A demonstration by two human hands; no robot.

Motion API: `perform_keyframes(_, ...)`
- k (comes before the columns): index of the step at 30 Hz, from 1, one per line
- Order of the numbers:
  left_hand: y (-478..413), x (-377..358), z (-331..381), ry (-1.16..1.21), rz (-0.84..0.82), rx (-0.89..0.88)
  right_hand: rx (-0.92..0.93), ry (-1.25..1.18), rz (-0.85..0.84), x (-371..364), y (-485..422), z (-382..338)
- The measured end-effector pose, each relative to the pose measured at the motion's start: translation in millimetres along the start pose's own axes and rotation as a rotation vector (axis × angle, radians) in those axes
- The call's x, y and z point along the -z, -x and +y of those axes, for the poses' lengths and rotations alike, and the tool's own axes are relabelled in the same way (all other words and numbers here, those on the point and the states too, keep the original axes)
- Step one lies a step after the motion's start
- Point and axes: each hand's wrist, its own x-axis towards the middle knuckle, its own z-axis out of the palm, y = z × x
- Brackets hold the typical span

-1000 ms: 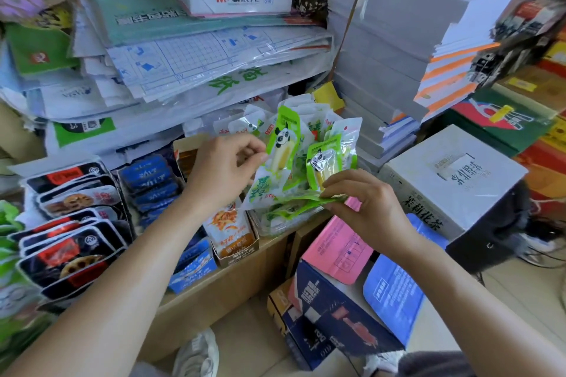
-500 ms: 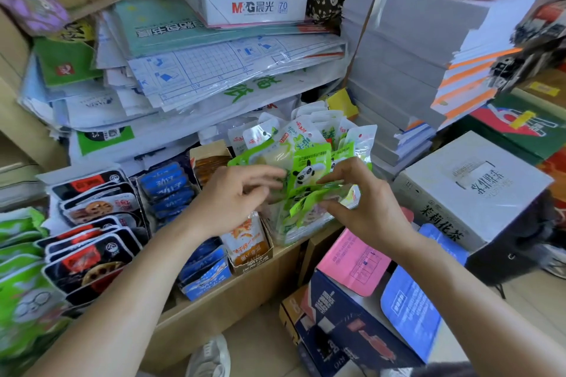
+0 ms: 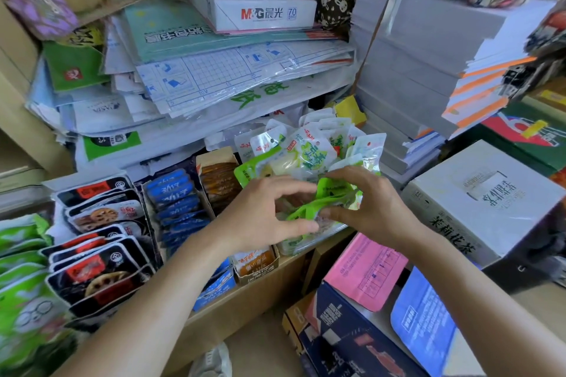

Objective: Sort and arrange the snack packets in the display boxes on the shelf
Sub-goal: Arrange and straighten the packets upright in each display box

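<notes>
Left hand [image 3: 263, 217] and right hand [image 3: 375, 208] both pinching green snack packets [image 3: 332, 193], bunch low in the rightmost display box [image 3: 307, 243], wooden shelf [image 3: 245, 309] beneath, paper stacks [image 3: 413, 70] behind, white carton [image 3: 477, 202] to the right

Green snack packets [image 3: 329, 196] atop display box [image 3: 309, 242]

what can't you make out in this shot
Head view only:
- Box holding the green packets: mostly hidden by left hand and right hand.
- Left hand's grip on the packets: its own fingers hide it.
- Packet print: blurred, crumpled.
- Green packs at the left edge: cut off, blurred.
</notes>
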Motion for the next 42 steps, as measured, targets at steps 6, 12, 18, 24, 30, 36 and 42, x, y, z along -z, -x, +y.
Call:
perform_keyframes(6,22.4,-13.0,0.4,-0.137,0.187,-0.13,0.139,0.011,-0.029,0.8,24.0,-5.6)
perform_keyframes(12,11.6,10.8,-16.2,-0.252,0.5,0.022,0.177,0.037,0.016,0.4,28.9,-1.1)
perform_keyframes(18,-6.7,6.8,-32.2,-0.48,0.364,0.225,0.196,0.03,0.036,-1.5,27.3,-1.3)
perform_keyframes(24,-11.5,0.5,-33.4,-0.336,0.452,0.088,0.195,0.039,0.027,-3.2,26.4,-0.1)
perform_keyframes(30,-15.8,-5.0,-20.3,-0.06,0.418,-0.069,0.103,-0.011,0.034,-1.8,29.0,-1.0)
perform_keyframes(36,-13.1,3.3,-17.1,0.017,0.017,0.06,0.153,0.067,-0.055,-2.9,20.6,-0.6)
perform_keyframes(42,-24.7,16.0,-15.7,-0.047,0.3,0.087,0.118,0.046,-0.13,-4.0,11.5,-1.7)
